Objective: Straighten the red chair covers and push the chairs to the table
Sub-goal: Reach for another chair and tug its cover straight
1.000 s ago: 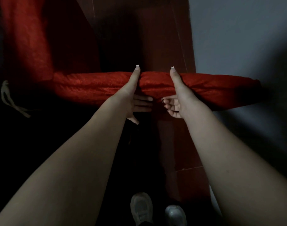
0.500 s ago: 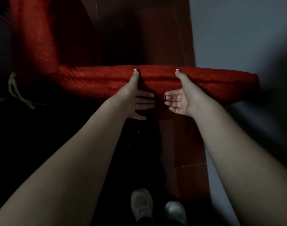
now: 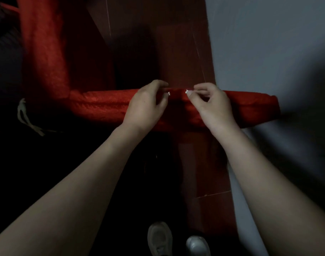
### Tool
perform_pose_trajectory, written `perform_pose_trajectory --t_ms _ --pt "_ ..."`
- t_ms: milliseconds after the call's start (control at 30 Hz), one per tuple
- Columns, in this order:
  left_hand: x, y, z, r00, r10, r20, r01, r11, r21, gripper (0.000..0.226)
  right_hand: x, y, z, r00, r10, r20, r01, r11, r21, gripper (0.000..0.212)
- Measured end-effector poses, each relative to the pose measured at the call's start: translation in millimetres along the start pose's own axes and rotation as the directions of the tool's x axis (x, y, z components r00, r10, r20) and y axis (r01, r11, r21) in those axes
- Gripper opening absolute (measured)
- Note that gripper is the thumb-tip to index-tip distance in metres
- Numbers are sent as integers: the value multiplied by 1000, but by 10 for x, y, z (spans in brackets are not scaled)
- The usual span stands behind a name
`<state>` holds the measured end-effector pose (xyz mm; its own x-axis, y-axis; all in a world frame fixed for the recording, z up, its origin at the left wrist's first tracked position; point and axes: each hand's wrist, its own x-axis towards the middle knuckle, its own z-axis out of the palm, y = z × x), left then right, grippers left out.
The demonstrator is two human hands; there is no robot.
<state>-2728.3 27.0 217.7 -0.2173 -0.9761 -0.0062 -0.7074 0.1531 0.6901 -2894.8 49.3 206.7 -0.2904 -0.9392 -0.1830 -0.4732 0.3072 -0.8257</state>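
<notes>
Dim reddish floor (image 3: pixel 176 52); left hand (image 3: pixel 146 106), right hand (image 3: pixel 211 106) close together, both pinching red chair cover (image 3: pixel 102 106) top edge.

Blocked across the middle by the cover (image 3: pixel 102 106), running left to right, with the left hand (image 3: pixel 146 106) and right hand (image 3: pixel 211 106) close together, pinching its top edge. Open along that edge to either side of the hands. Beyond it, free over bare floor (image 3: pixel 176 52). Shut in on the right by the wall (image 3: pixel 268 52), just beside the cover's right end. Hemmed on the far left by a second cover (image 3: pixel 41 52), meeting the first at its left end. Near side too dark to judge, apart from shoes (image 3: pixel 159 237) low down.
</notes>
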Motion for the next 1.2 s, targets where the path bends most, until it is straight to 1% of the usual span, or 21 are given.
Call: perform_pose_trajectory --t_ms 67,133,167,233,300,367,400,500,633,867,1000,1100,1200 --pt "83 -65 48 996 89 25 -92 980 177 41 70 55 23 991 -131 -19 124 970 -208 41" --pt "164 -153 99 990 93 107 -125 930 347 53 154 104 61 971 -240 22 228 888 -400 53" --pt "195 -204 121 985 65 157 -127 896 427 57 196 129 81 966 -254 59 251 850 -463 59" --pt "232 -316 179 970 17 242 -156 806 571 62 271 187 130 968 -222 118 249 789 -561 68" --pt "244 -392 210 958 17 285 -207 731 651 67 312 260 204 967 -199 158 253 707 -660 72" --pt "245 -433 225 959 43 279 -226 711 666 72 297 319 279 963 -230 140 258 637 -727 71" --pt "232 -448 234 963 57 265 -226 707 670 72 270 337 314 960 -257 108 251 624 -740 71" --pt "177 -469 286 970 79 228 -215 709 671 72 179 388 390 950 -312 10 216 635 -741 69" --pt "108 -478 278 978 76 196 -187 742 644 69 92 383 422 952 -305 -13 199 652 -732 65" --pt "-192 -529 187 968 138 207 -235 784 575 64 -415 425 543 951 -289 -110 129 695 -708 56" --pt "-351 -539 167 977 97 190 -189 804 564 68 -698 459 656 943 -292 -157 98 699 -709 54" --pt "-404 -530 158 978 99 184 -187 807 560 68 -762 480 679 934 -317 -168 110 698 -707 54" --pt "-423 -539 136 972 128 198 -218 809 546 65 -753 528 688 909 -384 -163 155 673 -723 54"
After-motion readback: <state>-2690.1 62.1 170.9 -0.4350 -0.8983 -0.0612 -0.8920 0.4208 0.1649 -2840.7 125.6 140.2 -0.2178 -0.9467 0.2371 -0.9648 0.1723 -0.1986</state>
